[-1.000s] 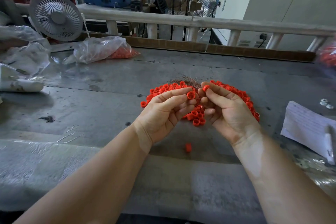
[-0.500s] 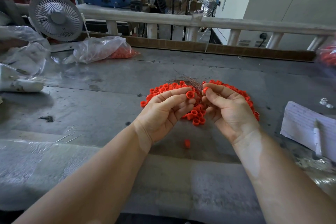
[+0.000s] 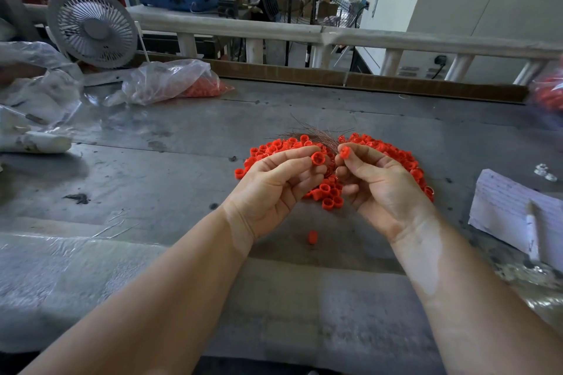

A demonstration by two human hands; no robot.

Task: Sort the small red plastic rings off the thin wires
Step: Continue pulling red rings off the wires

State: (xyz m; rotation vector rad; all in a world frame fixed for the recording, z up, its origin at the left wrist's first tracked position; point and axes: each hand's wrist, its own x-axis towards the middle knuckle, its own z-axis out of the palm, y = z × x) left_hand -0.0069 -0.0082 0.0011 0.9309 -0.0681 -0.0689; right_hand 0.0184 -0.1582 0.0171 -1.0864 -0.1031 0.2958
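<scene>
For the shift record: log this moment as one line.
left hand: pinches small red plastic ring | right hand: pinches another ring | red ring pile, thin wires: on grey table

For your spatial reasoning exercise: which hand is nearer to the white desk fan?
Left. The left hand is over the red rings on the fan's side of the table; the right hand is further right, beyond the left hand.
</scene>
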